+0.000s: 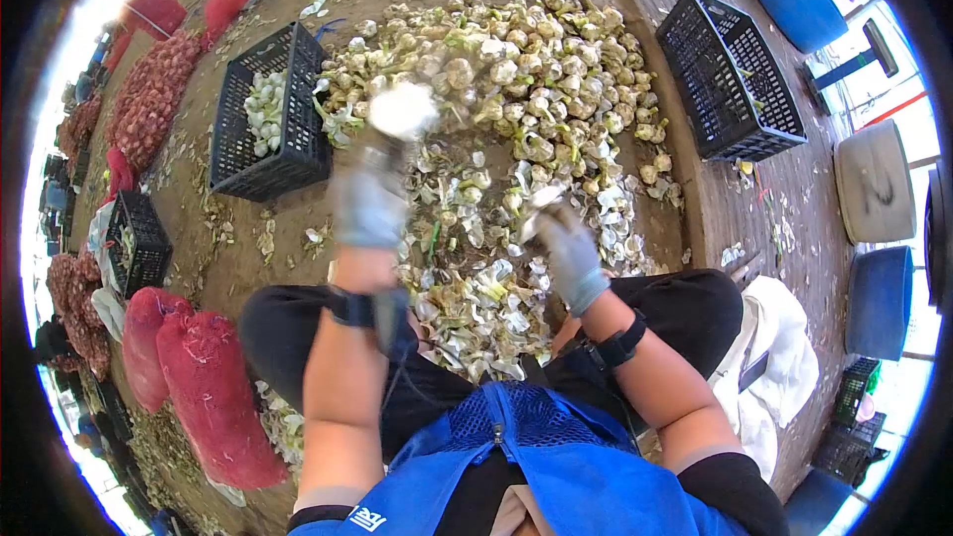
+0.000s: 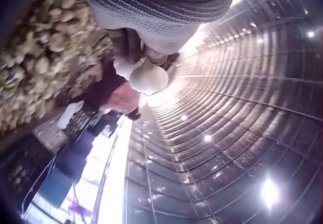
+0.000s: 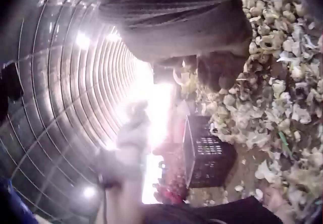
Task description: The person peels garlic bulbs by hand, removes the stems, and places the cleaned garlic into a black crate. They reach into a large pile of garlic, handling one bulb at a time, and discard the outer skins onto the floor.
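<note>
My gloved left hand (image 1: 372,199), blurred in the head view, is raised over the near left side of the garlic heap. It grips white garlic bulbs (image 2: 148,77), two of which show at the fingertips in the left wrist view. To its right, my gloved right hand (image 1: 571,253) is low over loose garlic skins (image 1: 486,303), fingers curled round a pale, whitish thing (image 1: 541,203); I cannot tell what kind it is. Beyond both hands spreads the heap of untrimmed garlic bulbs (image 1: 536,69), with bits of green stalk among them.
Left of the heap, a black crate (image 1: 273,164) contains white garlic bulbs (image 1: 266,111). Another black crate (image 1: 730,79) stands to the right on wooden boards. Red mesh sacks (image 1: 213,397) lie at the near left, and a white cloth (image 1: 779,367) is beside my right knee.
</note>
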The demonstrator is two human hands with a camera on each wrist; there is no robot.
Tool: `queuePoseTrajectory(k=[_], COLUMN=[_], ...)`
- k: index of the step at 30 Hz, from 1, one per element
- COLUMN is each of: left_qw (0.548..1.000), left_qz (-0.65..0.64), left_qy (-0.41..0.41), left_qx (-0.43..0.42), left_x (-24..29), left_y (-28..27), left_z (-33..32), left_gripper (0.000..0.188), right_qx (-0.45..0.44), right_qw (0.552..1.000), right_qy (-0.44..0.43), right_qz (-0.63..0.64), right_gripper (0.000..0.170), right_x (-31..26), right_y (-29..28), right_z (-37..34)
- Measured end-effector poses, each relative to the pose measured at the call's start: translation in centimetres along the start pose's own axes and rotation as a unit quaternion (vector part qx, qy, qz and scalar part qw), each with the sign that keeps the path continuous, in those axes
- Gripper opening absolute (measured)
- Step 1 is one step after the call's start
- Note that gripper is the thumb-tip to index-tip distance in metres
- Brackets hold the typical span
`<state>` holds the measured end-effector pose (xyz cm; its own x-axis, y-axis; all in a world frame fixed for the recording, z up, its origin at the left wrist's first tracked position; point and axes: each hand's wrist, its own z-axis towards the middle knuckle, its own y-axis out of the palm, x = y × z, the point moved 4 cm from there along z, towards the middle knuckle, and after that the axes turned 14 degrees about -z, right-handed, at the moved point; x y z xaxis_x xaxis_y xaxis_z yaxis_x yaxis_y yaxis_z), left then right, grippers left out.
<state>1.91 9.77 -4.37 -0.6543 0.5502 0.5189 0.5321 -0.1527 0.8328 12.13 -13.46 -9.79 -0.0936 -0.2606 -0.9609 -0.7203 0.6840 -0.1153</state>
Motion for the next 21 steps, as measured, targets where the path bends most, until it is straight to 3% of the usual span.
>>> queuePoseTrajectory(k=[1, 2, 3, 4, 5, 7, 8, 9, 10, 11, 12, 13, 14, 15, 16, 17, 18, 19, 21], left_qw=[0.994, 0.991, 0.970, 0.948, 0.767, 0.912, 0.846, 0.753, 0.625, 0.474, 0.596, 0.740, 0.664, 0.589, 0.507, 0.482, 0.481, 0.488, 0.487], left_qz=[0.062, -0.003, 0.018, 0.097, 0.539, 0.328, 0.486, 0.628, 0.761, 0.869, 0.800, 0.663, 0.724, 0.780, 0.822, 0.823, 0.803, 0.787, 0.775], left_qy=[0.084, 0.134, 0.239, 0.295, 0.315, 0.230, 0.195, 0.157, 0.148, 0.135, 0.024, -0.084, -0.089, -0.044, -0.097, -0.125, -0.093, -0.091, -0.088], left_qx=[0.012, 0.007, 0.052, 0.069, 0.148, 0.084, 0.103, 0.117, 0.087, 0.053, -0.063, -0.084, -0.165, -0.206, -0.240, -0.273, -0.339, -0.366, -0.393], left_x=[3.4, 6.8, 9.8, 13.0, 16.9, 19.5, 18.3, 17.2, 14.9, 12.7, 7.1, 1.8, -3.6, -8.1, -11.8, -15.1, -18.7, -21.8, -27.5], left_y=[-0.4, -0.4, 0.7, -0.6, -2.6, -5.2, -5.4, -5.5, -8.7, -12.0, -8.4, -13.9, -11.5, -11.5, -8.3, -6.6, -6.9, -6.6, -6.8], left_z=[2.9, 5.5, 7.5, 11.0, 13.2, 20.0, 20.5, 21.1, 24.4, 27.5, 22.8, 26.0, 22.2, 20.8, 17.5, 15.8, 15.7, 15.3, 15.5], left_gripper=[0.034, 0.033, 0.029, 0.025, 0.023, 0.038, 0.045, 0.052, 0.057, 0.061, 0.056, 0.053, 0.053, 0.061, 0.065, 0.067, 0.067, 0.067, 0.066], right_qx=[-0.061, -0.066, -0.117, -0.200, -0.241, -0.275, -0.273, -0.325, -0.378, -0.378, -0.377, -0.375, -0.340, -0.339, -0.392, -0.445, -0.437, -0.477, -0.439], right_qw=[0.996, 0.978, 0.970, 0.932, 0.906, 0.861, 0.863, 0.826, 0.782, 0.785, 0.783, 0.781, 0.798, 0.799, 0.777, 0.751, 0.767, 0.747, 0.783], right_qy=[0.049, 0.029, -0.010, -0.043, -0.079, -0.144, -0.137, -0.099, -0.060, -0.055, -0.064, -0.073, -0.092, -0.088, -0.058, -0.027, -0.019, -0.004, -0.051], right_qz=[-0.038, -0.197, -0.213, -0.300, -0.338, -0.403, -0.401, -0.449, -0.492, -0.488, -0.491, -0.495, -0.489, -0.489, -0.489, -0.487, -0.470, -0.463, -0.438], right_gripper=[0.029, 0.029, 0.031, 0.032, 0.034, 0.034, 0.034, 0.034, 0.035, 0.035, 0.036, 0.037, 0.039, 0.039, 0.038, 0.038, 0.037, 0.029, 0.032], right_x=[0.4, 0.0, 0.4, 0.5, 1.4, 2.3, 1.9, 1.3, 1.3, 1.3, 1.3, 1.5, 1.6, 1.7, 2.0, 2.2, 2.0, 2.5, 1.3], right_y=[1.0, 1.8, 2.8, 3.7, 4.5, 5.2, 5.2, 5.4, 5.4, 5.3, 5.2, 5.2, 5.1, 5.1, 5.2, 5.2, 5.1, 5.4, 4.9], right_z=[-0.9, -1.7, -2.4, -2.6, -3.1, -4.6, -4.7, -4.8, -4.9, -4.8, -4.7, -4.5, -4.3, -3.8, -3.5, -3.5, -3.6, -3.8, -4.0])
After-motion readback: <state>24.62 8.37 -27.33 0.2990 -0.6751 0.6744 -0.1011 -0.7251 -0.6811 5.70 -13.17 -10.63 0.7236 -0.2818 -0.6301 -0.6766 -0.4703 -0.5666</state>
